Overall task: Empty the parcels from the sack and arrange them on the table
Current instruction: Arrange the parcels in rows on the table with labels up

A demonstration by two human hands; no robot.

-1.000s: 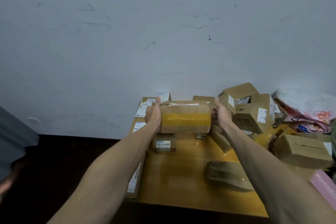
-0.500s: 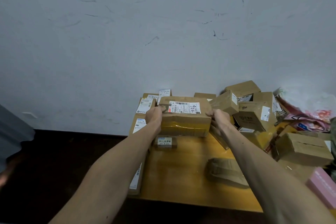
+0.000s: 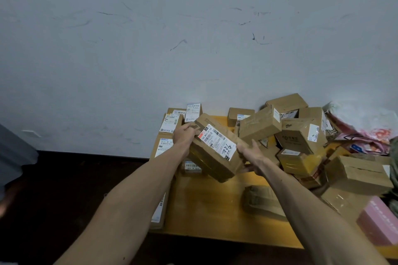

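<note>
Yellow-topped table [image 3: 206, 211] fills the near ground, a flat padded packet [image 3: 261, 201] lying at five o'clock. Above centre, the left hand [image 3: 184, 137] and right hand [image 3: 252, 154] clamp opposite ends of a tilted cardboard parcel [image 3: 215, 153], label up. Beyond, at two o'clock, loose boxes [image 3: 299, 133] pile against the grey wall [image 3: 193, 38].

Both hands hold a tilted cardboard parcel [image 3: 215, 153] above the table [image 3: 206, 206]: the left hand [image 3: 184, 135] grips its upper end, the right hand [image 3: 253, 153] its lower side. More parcels [image 3: 301, 133] are heaped at the table's far right corner.
</note>
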